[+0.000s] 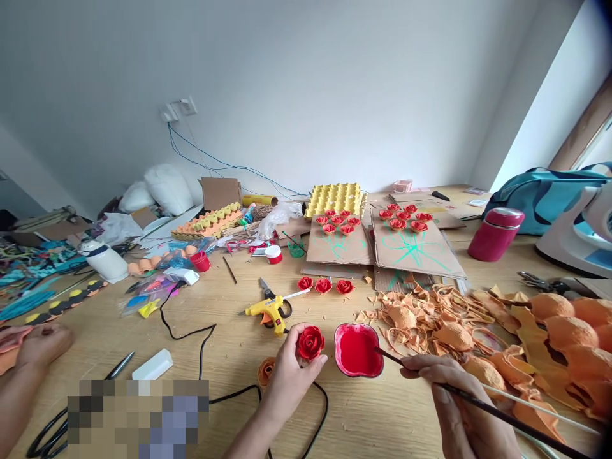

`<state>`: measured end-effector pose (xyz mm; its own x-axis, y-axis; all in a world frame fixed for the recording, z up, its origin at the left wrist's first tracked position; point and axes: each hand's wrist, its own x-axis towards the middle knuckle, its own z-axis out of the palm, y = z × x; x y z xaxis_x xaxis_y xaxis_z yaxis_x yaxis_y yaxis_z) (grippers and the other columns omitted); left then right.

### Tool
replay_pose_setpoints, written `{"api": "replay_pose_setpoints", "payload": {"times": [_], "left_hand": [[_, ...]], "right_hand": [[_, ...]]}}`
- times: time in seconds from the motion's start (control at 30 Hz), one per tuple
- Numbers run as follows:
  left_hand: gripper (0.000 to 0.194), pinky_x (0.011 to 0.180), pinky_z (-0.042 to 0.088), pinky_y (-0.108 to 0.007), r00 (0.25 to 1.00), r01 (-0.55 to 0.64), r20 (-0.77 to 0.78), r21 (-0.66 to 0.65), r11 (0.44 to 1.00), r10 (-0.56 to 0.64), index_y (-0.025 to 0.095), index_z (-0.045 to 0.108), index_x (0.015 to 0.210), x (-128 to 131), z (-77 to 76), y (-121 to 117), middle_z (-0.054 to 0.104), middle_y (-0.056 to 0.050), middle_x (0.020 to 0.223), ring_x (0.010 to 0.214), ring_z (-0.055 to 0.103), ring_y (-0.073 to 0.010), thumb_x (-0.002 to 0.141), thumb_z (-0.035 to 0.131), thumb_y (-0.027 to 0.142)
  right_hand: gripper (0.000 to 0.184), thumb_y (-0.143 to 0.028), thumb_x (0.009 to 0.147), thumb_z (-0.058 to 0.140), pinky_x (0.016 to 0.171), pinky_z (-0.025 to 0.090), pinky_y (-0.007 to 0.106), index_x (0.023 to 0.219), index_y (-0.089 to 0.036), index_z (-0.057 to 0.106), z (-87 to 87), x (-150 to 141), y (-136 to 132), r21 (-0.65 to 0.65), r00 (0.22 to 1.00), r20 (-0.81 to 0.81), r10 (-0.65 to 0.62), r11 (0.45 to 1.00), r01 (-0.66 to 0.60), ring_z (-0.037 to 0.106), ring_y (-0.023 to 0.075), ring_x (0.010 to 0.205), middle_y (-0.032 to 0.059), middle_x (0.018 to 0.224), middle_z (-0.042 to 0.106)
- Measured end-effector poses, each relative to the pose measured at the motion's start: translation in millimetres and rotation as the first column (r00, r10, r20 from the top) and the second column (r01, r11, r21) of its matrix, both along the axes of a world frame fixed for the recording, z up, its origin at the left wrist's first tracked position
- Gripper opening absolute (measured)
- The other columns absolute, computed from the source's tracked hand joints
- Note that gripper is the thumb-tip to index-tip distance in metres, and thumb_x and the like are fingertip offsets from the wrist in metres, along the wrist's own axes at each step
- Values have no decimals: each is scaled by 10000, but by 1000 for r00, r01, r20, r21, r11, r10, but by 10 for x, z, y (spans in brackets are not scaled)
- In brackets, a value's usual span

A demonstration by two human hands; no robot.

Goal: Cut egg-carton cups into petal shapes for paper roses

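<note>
Between the thumb and fingers of my left hand (289, 376) is a red-painted paper rose (310, 343), facing up. My right hand (463, 392) is closed around a thin dark paintbrush (502, 417). The brush's tip sits in the red paint (357, 352) at the right side of a small wavy-rimmed dish (338, 364). This dish stands just right of the rose. Partly hidden behind my left wrist is an unpainted orange rose (266, 370). Several red roses (323, 286) stand in a row beyond my hands.
A yellow hot glue gun (270, 311) lies over scissors (266, 290). Cardboard sheets (406, 248) bear more red roses. Orange egg-carton scraps (444, 325) are heaped at right, near a pink flask (496, 236). Another person's hand (48, 344) rests at far left. A black cord (203, 350) crosses the table.
</note>
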<state>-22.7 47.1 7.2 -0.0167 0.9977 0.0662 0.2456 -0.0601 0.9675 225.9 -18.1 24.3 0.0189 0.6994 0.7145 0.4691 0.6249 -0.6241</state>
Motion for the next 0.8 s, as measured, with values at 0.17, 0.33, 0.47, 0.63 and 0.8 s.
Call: {"api": "replay_pose_setpoints", "payload": {"times": [0.17, 0.33, 0.47, 0.63, 0.8], "left_hand": [[438, 901, 477, -333, 999, -31, 10, 34, 999, 31, 186, 551, 1097, -88, 483, 238, 649, -45, 1025, 941, 616, -195, 697, 718, 247], [437, 833, 488, -276, 993, 71, 94, 18, 997, -72, 198, 518, 1129, -134, 893, 368, 673, -45, 1029, 910, 635, -167, 757, 719, 311], [436, 814, 509, -278, 990, 142, 5, 69, 987, -142, 214, 496, 1152, -128, 866, 531, 673, -48, 1056, 908, 647, -169, 781, 699, 322], [398, 876, 502, -319, 940, 136, -325, 95, 986, -98, 197, 545, 1045, -77, 454, 870, 678, -43, 1012, 950, 647, -206, 695, 733, 225], [411, 812, 498, -350, 888, 191, -438, 67, 979, -143, 215, 568, 1045, 79, 183, 1097, 684, -9, 888, 851, 650, -226, 682, 759, 241]], "right_hand": [[225, -105, 961, 435, 823, 579, 359, 1078, -241, 571, -4, 82, -13, 9, 998, -43, -35, 999, 36, 694, 218, 950, 79, 981, 698], [168, -190, 983, 461, 762, 601, 391, 1072, -229, 598, 60, 132, -13, -33, 992, -120, -44, 999, 41, 713, 248, 904, 96, 976, 710], [134, -251, 969, 521, 744, 608, 382, 1033, -219, 635, 111, 130, -4, -50, 981, -181, -74, 997, 66, 728, 254, 867, 85, 957, 724], [137, -241, 966, 520, 740, 614, 365, 1023, -215, 642, 87, 98, 8, -26, 983, -164, -81, 997, 77, 730, 251, 880, 88, 964, 725], [145, -210, 972, 497, 742, 616, 323, 1024, -220, 633, 44, 87, 42, 14, 992, -105, -70, 997, 72, 728, 223, 883, 80, 967, 723]]}}
